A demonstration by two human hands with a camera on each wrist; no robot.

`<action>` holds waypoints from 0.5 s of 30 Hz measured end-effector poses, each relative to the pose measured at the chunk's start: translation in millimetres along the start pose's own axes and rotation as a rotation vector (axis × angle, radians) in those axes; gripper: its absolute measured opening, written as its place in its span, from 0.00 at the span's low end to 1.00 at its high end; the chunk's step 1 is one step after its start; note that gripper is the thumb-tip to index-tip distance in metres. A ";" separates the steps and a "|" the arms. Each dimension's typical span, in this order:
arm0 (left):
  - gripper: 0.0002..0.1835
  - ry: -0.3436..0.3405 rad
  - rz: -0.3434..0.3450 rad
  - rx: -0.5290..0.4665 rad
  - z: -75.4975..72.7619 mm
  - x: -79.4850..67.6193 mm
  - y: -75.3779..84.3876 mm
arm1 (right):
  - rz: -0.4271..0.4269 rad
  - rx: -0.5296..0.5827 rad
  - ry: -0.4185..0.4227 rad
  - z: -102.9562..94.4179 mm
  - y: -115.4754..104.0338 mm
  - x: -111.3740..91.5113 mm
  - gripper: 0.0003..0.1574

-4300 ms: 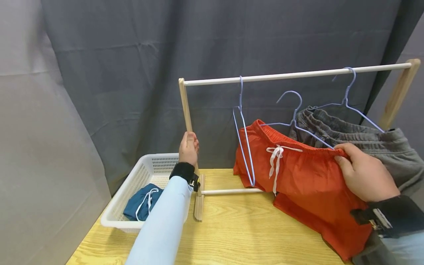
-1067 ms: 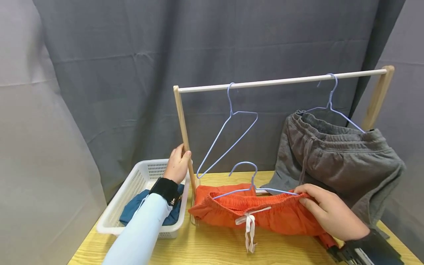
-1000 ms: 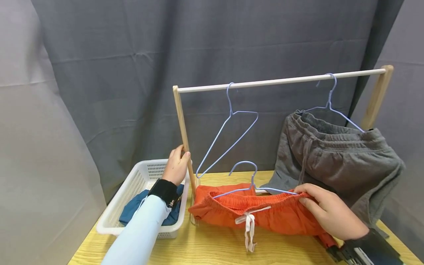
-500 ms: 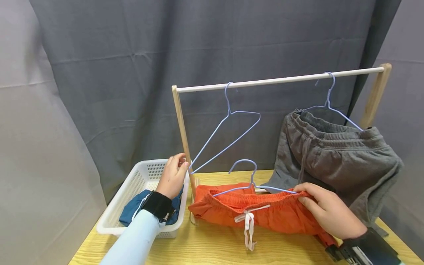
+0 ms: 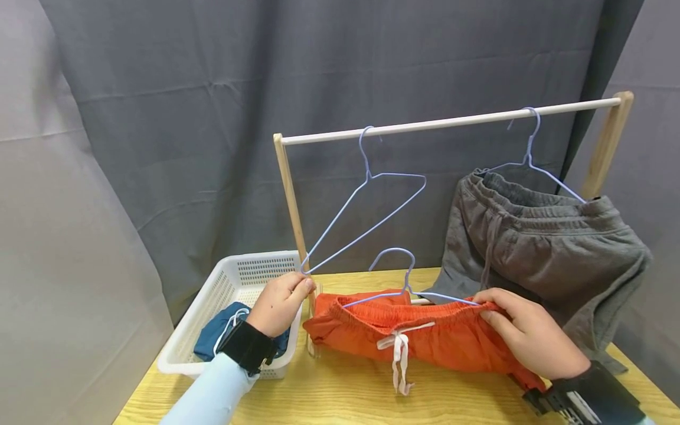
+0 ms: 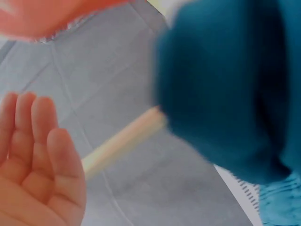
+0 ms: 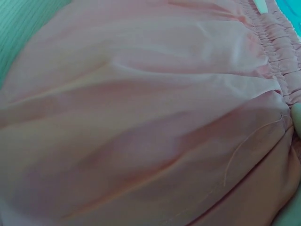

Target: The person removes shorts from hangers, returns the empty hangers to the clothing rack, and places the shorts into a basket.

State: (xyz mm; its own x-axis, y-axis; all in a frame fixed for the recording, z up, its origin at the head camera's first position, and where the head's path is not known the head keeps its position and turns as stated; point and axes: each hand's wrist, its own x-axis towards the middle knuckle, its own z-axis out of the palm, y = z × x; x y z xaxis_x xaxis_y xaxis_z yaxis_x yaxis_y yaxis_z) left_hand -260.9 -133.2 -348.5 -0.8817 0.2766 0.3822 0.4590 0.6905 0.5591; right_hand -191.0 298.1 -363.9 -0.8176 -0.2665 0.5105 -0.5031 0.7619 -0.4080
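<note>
Orange-red drawstring shorts (image 5: 446, 342) lie low over the table in the head view, their waistband on a lavender wire hanger (image 5: 408, 273) whose hook is free of the rail. My right hand (image 5: 531, 333) pinches the waistband's right end, by the hanger's tip. The shorts' fabric (image 7: 141, 117) fills the right wrist view. My left hand (image 5: 281, 304) hovers over the basket's right side, just below the tip of a bare hanger (image 5: 366, 177) on the rail. Its fingers look relaxed in the left wrist view, with nothing in the palm (image 6: 37, 179).
A wooden rack with a white rail (image 5: 446, 123) spans the table (image 5: 340, 395). Grey shorts (image 5: 536, 248) hang from a hanger (image 5: 529, 147) at its right. The white basket (image 5: 183, 345) at the left holds teal shorts (image 5: 220, 327) with a white cord.
The orange-red shorts and their hanger came down from beside the rail to table level, then stayed put. My left hand let go of the rack post and moved down; the bare hanger swung round.
</note>
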 end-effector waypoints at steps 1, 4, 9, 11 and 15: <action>0.12 -0.021 0.007 -0.004 -0.3 -1.4 2.7 | 0.000 0.001 0.002 -0.2 -0.5 0.2 0.14; 0.12 -0.086 0.048 -0.006 0.9 -4.0 10.1 | 0.001 0.003 0.010 0.0 -2.0 0.4 0.14; 0.14 -0.163 0.118 0.041 8.1 -5.9 20.8 | 0.024 0.016 0.026 0.8 -5.0 -0.1 0.13; 0.15 -0.183 0.124 0.047 11.4 -7.1 24.0 | 0.045 0.029 0.029 1.2 -6.3 -0.1 0.12; 0.17 -0.197 0.109 0.006 16.4 -9.4 28.5 | 0.075 0.046 0.027 3.4 -7.7 0.1 0.11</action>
State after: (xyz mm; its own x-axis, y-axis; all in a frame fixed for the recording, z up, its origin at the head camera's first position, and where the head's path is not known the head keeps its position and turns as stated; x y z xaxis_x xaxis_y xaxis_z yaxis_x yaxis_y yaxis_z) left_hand -241.3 -105.2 -348.2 -0.8315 0.4748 0.2885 0.5526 0.6530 0.5179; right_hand -188.1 290.2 -363.3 -0.8455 -0.1933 0.4977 -0.4539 0.7510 -0.4795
